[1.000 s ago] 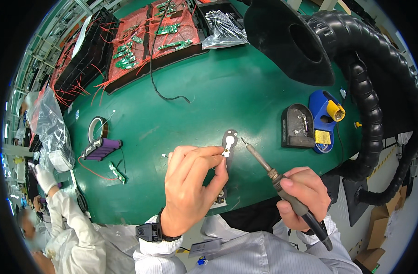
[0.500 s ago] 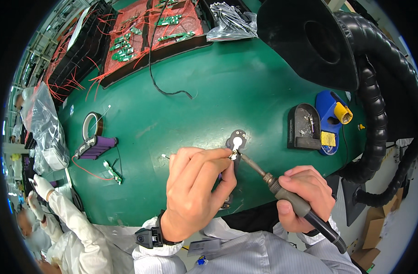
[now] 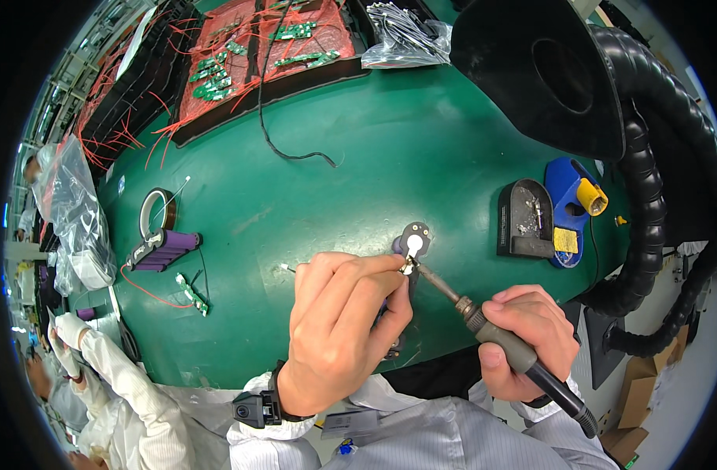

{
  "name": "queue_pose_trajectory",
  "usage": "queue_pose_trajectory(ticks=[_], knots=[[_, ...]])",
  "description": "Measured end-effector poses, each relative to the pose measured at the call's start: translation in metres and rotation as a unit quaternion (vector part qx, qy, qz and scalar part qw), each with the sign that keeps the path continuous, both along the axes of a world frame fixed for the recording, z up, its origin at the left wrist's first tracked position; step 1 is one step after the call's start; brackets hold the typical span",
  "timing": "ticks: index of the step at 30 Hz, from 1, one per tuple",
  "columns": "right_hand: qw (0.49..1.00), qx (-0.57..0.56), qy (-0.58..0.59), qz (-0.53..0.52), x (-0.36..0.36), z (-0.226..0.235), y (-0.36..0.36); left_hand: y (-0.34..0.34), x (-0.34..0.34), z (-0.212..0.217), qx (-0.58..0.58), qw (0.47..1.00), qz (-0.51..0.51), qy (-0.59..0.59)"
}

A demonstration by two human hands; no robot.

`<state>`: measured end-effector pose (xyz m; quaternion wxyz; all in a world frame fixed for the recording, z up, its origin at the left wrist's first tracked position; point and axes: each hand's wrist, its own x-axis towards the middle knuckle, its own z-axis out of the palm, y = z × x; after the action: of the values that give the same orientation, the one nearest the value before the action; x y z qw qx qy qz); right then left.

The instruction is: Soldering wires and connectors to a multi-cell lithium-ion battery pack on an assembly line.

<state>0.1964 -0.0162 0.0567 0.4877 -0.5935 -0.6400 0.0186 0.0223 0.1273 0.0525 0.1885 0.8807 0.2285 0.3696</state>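
Note:
My left hand (image 3: 344,321) is closed, thumb and fingertips pinched at a small shiny metal piece too small to make out. Beneath the fingers stands a part with a dark end plate (image 3: 415,232), bearing a white teardrop-shaped patch and small metal dots. Bits of purple show beside it, but my hand covers most of its body. My right hand (image 3: 530,337) is wrapped round the grey-brown handle of a soldering iron (image 3: 491,329). The iron's tip reaches the metal piece, close to my left fingertips; whether it touches cannot be told.
Left lie a purple battery pack (image 3: 164,251), a green circuit board (image 3: 191,294) and a tape roll (image 3: 145,215). Right are a black tray (image 3: 523,247) and blue iron stand (image 3: 563,176), under a black fume hood (image 3: 530,86). Behind is a board bin (image 3: 272,88); a co-worker's sleeve (image 3: 123,368) is lower left.
The bench view shifts slightly. Both my hands and the iron keep nearly the same pose at the metal piece. The co-worker's gloved hands at lower left have moved closer together.

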Motion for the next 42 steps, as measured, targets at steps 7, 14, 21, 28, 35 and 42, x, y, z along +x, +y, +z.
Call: queue_pose_trajectory(ticks=[7, 14, 21, 28, 35, 42], knots=[[1.000, -0.014, -0.008, 0.000, -0.0009, 0.0070, 0.0020, 0.0008, 0.0007, -0.0004, 0.005, 1.000, 0.001, 0.000], [1.000, -0.019, -0.021, -0.002, -0.0019, 0.0089, 0.0026, 0.0013, 0.0001, -0.0006, 0.001, 1.000, -0.001, -0.004], [1.000, -0.015, -0.024, -0.007, -0.0023, 0.0082, 0.0028, 0.0001, 0.0000, -0.0003, -0.004, 1.000, 0.003, -0.001], [1.000, -0.017, -0.022, -0.006, -0.0017, 0.0087, 0.0026, 0.0004, 0.0000, -0.0006, -0.006, 1.000, 0.002, -0.007], [1.000, -0.021, -0.020, -0.010, -0.0028, 0.0094, 0.0032, 0.0013, -0.0002, -0.0013, -0.002, 1.000, -0.001, -0.009], [1.000, -0.019, -0.018, -0.007, -0.0017, 0.0077, 0.0030, 0.0014, 0.0002, -0.0017, -0.001, 1.000, 0.002, -0.009]])
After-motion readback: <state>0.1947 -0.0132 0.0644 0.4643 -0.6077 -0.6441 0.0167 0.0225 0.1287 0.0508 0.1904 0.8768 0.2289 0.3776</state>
